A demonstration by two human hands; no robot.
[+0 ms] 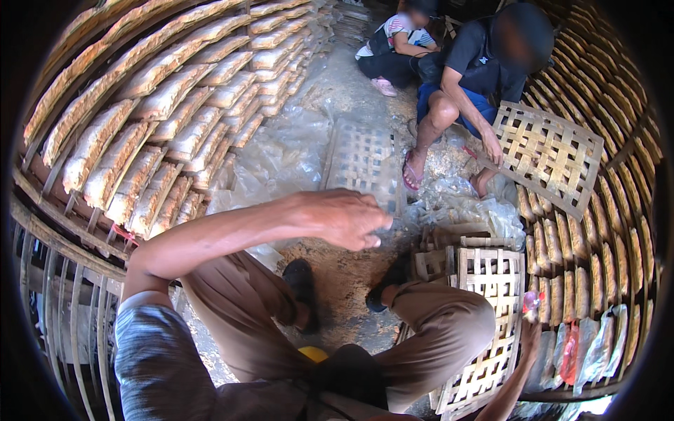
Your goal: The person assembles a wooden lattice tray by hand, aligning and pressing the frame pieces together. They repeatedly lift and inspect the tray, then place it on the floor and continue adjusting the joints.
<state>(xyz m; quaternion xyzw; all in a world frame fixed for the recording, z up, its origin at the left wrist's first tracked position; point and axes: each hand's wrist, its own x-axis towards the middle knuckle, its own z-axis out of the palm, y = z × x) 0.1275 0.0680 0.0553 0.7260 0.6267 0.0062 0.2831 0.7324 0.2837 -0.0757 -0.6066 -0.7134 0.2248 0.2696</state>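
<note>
My left forearm reaches across above my lap. My left hand (347, 219) hangs over the floor with its fingers loosely bent and apart, and nothing shows in it. Low on the right, my right hand (529, 335) is beside a woven bamboo tray (493, 298) that tops a stack leaning by my knee. At its fingertips is a small pink-and-clear thing (533, 303), too small to name. Ahead on the floor lies another woven tray (361, 158), covered with clear plastic.
Racks of long pale slabs (165, 91) in plastic rise on the left; more rows (597, 231) line the right. A co-worker (484, 77) crouches ahead right, one hand on a woven tray (551, 158). Another person (400, 42) sits behind. Clear sheeting (281, 154) covers the floor.
</note>
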